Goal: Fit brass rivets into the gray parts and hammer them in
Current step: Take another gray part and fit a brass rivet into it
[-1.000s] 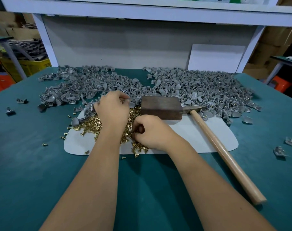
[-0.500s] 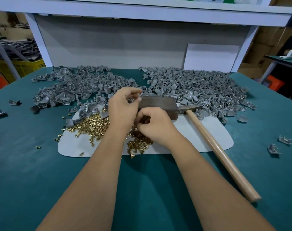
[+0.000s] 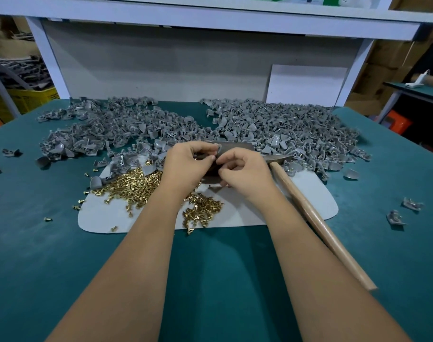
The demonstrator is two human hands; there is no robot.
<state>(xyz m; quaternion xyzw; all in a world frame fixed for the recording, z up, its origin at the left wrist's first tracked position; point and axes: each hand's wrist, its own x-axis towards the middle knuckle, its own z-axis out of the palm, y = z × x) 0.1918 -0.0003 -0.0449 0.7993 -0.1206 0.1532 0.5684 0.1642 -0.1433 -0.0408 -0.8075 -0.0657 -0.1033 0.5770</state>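
I am bringing my hands together over the hammer (image 3: 237, 154) head, near the counter's (image 3: 37, 255) far middle. Risk: the rivet may slip from my fingertips and drop into the loose brass rivets (image 3: 136, 183) on the white mat (image 3: 297, 206), since the hole is small. My left hand (image 3: 186, 166) is pinching a gray part (image 3: 218, 146) between curled fingers. My right hand (image 3: 245, 174) is curling toward it, fingertips closed; whether a rivet sits between them I cannot tell. Piles of gray parts (image 3: 272, 129) are lying along the far edge.
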